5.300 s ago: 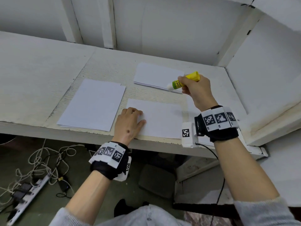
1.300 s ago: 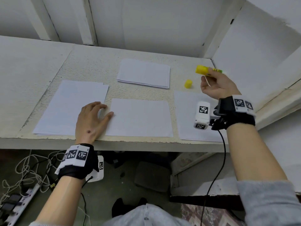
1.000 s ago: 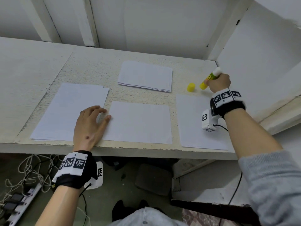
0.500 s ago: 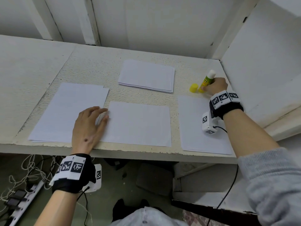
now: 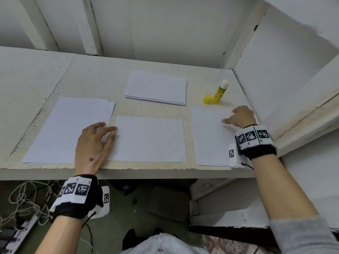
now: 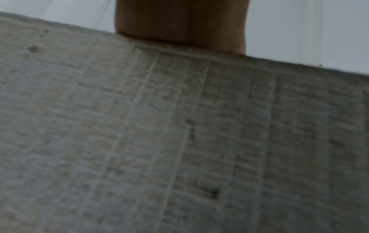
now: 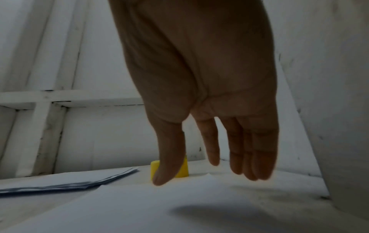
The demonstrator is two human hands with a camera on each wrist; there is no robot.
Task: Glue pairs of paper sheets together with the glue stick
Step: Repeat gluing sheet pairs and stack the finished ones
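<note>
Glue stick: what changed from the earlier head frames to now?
The right hand set the glue stick upright beside its yellow cap, let go, and drew back over the right sheet. The left hand stays flat at the middle sheet's edge; the back stack unmoved.

glue stick [image 5: 220, 92]: yellow-green body, white tip
cap [image 5: 207, 99]: yellow
paper sheets [image 5: 149, 139]: plain white
worktop [image 5: 95, 79]: off-white, speckled texture
wristbands [image 5: 254, 137]: black, with black-and-white square marker patterns
</note>
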